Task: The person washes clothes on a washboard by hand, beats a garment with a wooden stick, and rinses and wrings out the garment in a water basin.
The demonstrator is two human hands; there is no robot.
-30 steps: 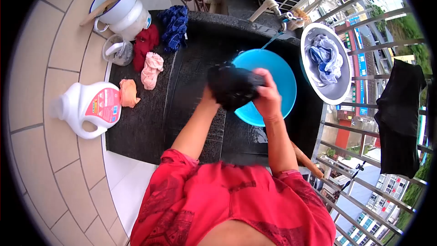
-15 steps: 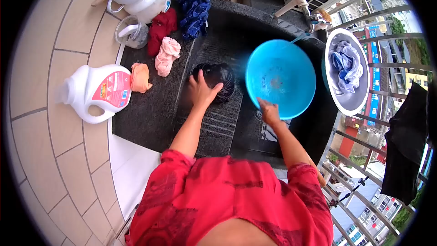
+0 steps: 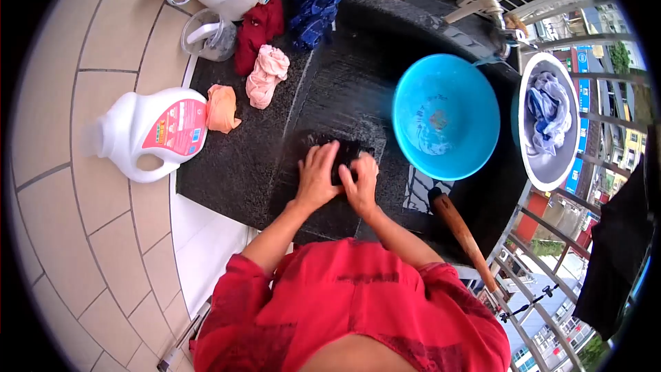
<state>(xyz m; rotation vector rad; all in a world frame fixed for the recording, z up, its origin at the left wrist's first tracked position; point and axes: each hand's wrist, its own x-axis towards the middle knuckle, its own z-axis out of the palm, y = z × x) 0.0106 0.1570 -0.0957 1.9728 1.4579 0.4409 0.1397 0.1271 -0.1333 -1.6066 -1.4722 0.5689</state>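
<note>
Both hands are together in the head view, low over a black cloth (image 3: 348, 153) that lies on the ribbed part of the dark stone sink (image 3: 337, 89). The left hand (image 3: 318, 178) is palm down with its fingers reaching forward onto the cloth; the right hand (image 3: 361, 182) has its fingers bent and its thumb pointing toward the left one. Whether the fingers grip the cloth or only press on it cannot be told, since the hands cover much of it. To the right of the hands and a little beyond them is a blue basin (image 3: 478, 114), and farther right a grey basin (image 3: 545, 169) with a pale crumpled cloth (image 3: 547, 110) inside. Nearer the person than the blue basin, right of the right hand, is a wooden handle (image 3: 463, 238) with a dark end. Beyond the hands to the left, on the stone, lie four bunched cloths: an orange one (image 3: 222, 109) nearest the person, then a pink one (image 3: 267, 77), a dark red one (image 3: 258, 36) and a blue patterned one (image 3: 314, 8). Left of the orange cloth, well apart from the left hand, is a white jug (image 3: 127, 134) bearing a red label.
</note>
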